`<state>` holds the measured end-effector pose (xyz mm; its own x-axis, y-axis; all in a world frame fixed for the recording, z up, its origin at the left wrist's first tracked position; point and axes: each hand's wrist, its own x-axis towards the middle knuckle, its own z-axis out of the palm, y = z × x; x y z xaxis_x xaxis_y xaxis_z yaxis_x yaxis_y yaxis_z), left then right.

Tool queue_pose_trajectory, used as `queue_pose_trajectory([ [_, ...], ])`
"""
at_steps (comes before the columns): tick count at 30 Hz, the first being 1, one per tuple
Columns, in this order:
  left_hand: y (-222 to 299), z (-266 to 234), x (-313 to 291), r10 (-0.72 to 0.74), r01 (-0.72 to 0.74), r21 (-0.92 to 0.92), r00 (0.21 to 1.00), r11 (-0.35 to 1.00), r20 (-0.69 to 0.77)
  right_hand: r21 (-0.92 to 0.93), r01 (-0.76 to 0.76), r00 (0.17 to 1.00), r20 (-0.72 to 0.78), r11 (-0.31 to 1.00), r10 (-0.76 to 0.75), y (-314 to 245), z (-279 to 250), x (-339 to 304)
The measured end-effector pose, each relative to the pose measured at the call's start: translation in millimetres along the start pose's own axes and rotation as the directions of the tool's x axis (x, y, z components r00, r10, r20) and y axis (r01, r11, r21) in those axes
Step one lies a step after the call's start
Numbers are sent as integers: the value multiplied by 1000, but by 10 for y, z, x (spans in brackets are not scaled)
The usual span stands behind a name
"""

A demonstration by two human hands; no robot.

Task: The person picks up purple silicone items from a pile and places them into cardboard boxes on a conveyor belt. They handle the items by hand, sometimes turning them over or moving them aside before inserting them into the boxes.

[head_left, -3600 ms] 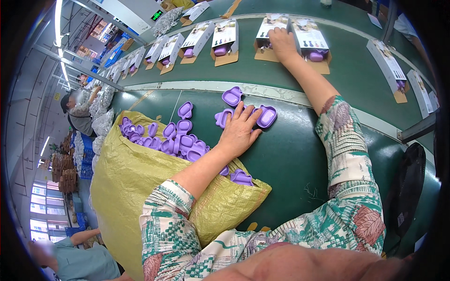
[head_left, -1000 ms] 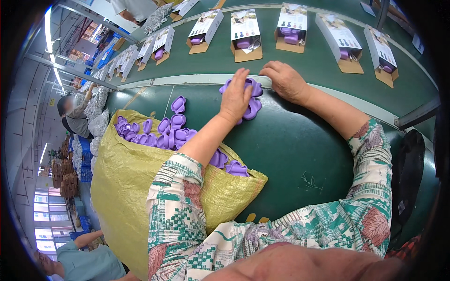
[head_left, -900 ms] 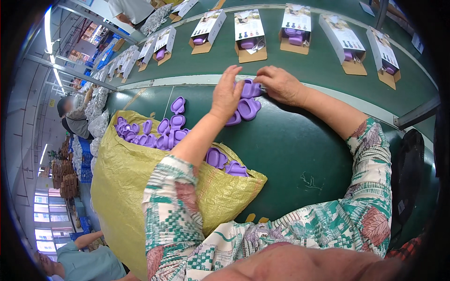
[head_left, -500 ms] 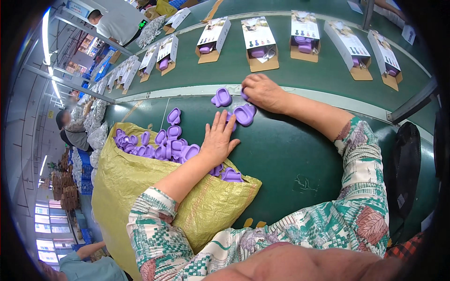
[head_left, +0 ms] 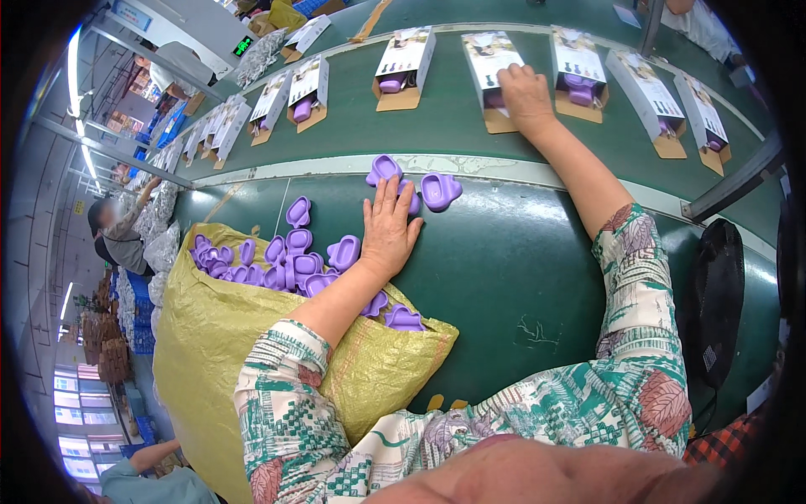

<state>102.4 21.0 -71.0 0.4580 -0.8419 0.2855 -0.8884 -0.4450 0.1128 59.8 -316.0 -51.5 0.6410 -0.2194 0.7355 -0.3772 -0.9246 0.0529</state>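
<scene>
My left hand (head_left: 389,231) lies flat with its fingers stretched out. Its fingertips rest over one purple oval cup-like piece (head_left: 413,200). Beside it are another purple piece (head_left: 384,170) and a hollow purple piece (head_left: 439,191). Across the rail, my right hand (head_left: 525,94) is curled at the right side of an open white carton (head_left: 489,59). Some purple shows in that carton's mouth, and whatever the fingers hold is hidden. A yellow woven sack (head_left: 243,323) lies at the left, with several purple pieces (head_left: 295,265) spilling from its mouth.
More open cartons with brown flaps (head_left: 405,59) stand in a row along the green belt (head_left: 353,134). A pale metal rail (head_left: 495,168) runs before it. A black bag (head_left: 720,302) is at the right, near a metal post (head_left: 730,185). Other people work beyond.
My right hand has gone from the green table, where it held a purple piece, up and right to a carton. The cartons have shifted right. My left hand stays over the pieces.
</scene>
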Motion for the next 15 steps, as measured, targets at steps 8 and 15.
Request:
queue_pose_trajectory([
  [8,-124,29,-45,-217,217,-10,976,976,-10,685,361,878,-22,633,-478,-827,-694,-330],
  [15,-113,74,-18,-218,217,-45,976,975,-17,612,529,793,-110,588,-599,-1068,-484,-519],
])
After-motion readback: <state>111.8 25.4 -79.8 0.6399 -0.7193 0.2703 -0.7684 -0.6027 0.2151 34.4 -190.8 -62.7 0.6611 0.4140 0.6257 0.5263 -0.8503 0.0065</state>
